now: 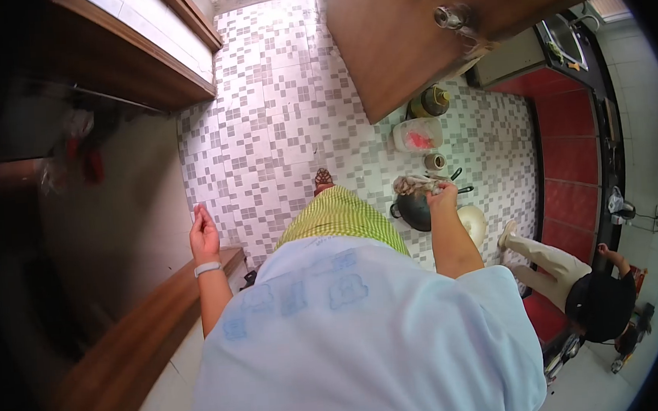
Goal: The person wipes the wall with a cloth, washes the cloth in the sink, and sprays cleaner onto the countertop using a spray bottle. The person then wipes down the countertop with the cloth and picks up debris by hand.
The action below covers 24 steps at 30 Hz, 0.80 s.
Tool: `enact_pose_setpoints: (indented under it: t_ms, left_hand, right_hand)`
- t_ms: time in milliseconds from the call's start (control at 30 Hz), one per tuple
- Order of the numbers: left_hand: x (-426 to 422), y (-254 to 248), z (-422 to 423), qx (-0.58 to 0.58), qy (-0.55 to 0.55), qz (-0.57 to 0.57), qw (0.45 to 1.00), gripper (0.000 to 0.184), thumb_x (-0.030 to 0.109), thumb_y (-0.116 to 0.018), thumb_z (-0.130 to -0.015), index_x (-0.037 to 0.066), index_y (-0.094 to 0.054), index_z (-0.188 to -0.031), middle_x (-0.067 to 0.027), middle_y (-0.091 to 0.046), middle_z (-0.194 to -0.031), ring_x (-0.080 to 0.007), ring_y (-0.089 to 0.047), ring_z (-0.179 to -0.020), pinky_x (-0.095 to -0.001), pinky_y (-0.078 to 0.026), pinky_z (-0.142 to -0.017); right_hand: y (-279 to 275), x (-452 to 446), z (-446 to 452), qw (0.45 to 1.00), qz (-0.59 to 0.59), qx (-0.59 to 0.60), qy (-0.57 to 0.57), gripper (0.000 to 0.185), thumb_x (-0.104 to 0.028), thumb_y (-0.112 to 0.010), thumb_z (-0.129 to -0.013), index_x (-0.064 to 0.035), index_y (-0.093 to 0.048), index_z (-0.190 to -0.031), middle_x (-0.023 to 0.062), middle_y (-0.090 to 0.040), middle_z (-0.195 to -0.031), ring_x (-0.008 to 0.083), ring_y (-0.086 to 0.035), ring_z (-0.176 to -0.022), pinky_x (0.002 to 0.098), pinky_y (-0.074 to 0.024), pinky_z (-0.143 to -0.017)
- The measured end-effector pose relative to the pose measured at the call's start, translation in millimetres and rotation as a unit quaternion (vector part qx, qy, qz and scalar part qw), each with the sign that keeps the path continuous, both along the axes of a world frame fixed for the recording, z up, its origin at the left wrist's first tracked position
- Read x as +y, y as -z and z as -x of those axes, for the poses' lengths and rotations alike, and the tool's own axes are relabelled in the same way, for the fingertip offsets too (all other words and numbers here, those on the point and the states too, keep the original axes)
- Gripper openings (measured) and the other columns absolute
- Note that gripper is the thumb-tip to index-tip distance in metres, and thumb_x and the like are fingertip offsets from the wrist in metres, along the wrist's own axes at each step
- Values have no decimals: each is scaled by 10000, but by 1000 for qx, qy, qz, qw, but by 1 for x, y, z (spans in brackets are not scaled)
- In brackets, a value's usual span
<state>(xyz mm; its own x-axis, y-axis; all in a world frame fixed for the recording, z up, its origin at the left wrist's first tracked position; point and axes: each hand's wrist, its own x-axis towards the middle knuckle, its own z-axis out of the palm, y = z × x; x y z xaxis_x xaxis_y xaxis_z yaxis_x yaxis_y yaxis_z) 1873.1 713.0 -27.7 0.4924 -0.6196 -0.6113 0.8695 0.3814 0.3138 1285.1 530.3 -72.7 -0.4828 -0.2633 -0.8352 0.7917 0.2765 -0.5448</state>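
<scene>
My right hand (441, 196) is closed on a crumpled greyish cloth (412, 185), held out above a black wok (414, 213) that sits on the tiled floor. Part of the wok is hidden by the cloth and my forearm. At the left, my left hand (203, 224) is raised beside the doorway with its fingers close together; whether anything is between the fingertips is too small to tell. A white band (208, 268) circles that wrist.
A wooden door (402, 43) stands open ahead. Along the floor are a dark jar (434, 101), a plastic tub (417, 134), a small pot (435, 161) and a pale round lid (472, 225). Another person (602, 302) stands at the counter on the right.
</scene>
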Motion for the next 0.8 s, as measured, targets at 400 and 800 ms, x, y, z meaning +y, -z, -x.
enact_pose_setpoints:
  t_ms: [400, 800]
  left_hand:
    - [-209, -7, -102, 14, 187, -90, 978, 180, 39, -472, -896, -79, -531, -1019, -158, -566, -1012, -258, -558, -973, -344, -477, -912]
    - [-387, -12, 38, -102, 677, -73, 726, 217, 171, -529, -878, 6, -564, -1015, -69, -594, -926, -185, -574, -900, -274, -461, -834]
  right_hand:
    - [-7, -15, -66, 990, 34, 22, 133, 421, -61, -469, -705, 4, -407, -1116, 141, -429, -1192, 338, -448, -1092, 467, -430, -874]
    - [-96, 77, -92, 902, 81, 62, 420, 345, -6, -432, -744, 8, -454, -1088, 138, -486, -1113, 299, -500, -1002, 465, -423, -895]
